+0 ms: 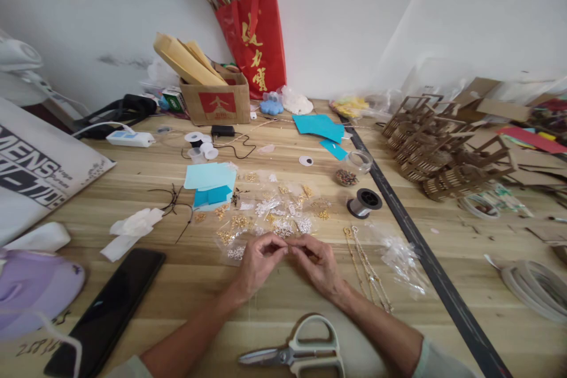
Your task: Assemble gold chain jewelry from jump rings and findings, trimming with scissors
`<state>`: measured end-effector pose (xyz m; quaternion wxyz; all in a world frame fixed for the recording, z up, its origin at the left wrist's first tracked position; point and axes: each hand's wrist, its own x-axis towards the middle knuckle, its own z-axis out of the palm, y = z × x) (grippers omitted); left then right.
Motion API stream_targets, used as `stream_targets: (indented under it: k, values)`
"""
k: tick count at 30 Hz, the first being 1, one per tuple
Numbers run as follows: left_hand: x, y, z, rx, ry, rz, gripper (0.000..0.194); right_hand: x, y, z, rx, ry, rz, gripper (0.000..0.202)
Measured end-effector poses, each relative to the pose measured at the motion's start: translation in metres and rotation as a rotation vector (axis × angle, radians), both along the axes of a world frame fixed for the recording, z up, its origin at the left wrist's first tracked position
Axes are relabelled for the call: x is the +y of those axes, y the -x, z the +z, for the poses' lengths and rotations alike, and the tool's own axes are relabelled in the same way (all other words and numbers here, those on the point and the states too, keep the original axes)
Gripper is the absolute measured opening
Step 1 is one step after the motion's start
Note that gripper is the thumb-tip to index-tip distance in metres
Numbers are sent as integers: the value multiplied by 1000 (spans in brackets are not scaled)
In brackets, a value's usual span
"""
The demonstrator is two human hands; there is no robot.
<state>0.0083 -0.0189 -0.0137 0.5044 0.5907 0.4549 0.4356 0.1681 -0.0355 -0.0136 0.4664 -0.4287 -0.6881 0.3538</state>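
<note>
Head camera: both hands meeting in a fingertip pinch at centre frame

I am inspecting remotely. The left hand (261, 263) and the right hand (319, 263) are each pinching thumb to forefinger, tips nearly touching at the centre of the frame. Whatever they may be gripping is showing too small for me to tell.

The small metal pieces (283, 227), gold and silver, are lying among clear bags just beyond the fingertips, mid-frame. I am judging the step in hand to be fine joining or threading; the next move is calling for a steady pinch and an unhurried alignment.

Count: I am recording one pair of scissors (290, 354) at lower centre, one wire spool (365, 204) right of centre, one clear jar (359, 161) above it, one googly eye (305, 160) at upper centre and one phone (108, 310) at lower left. The metal pieces, their bags and the strands of the chains (361, 254), right of the hands, are defying a certain count.
</note>
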Motion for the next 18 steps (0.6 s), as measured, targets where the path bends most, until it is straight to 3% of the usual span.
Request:
stream_targets:
  k: [11, 18]
  values:
    - [-4, -1, 0, 107, -240, 54, 10, 1, 1, -6, 107, 180, 9, 19]
    - [-4, -1, -2, 129, -293, 36, 12, 1, 2, -5, 79, 169, -3, 21]
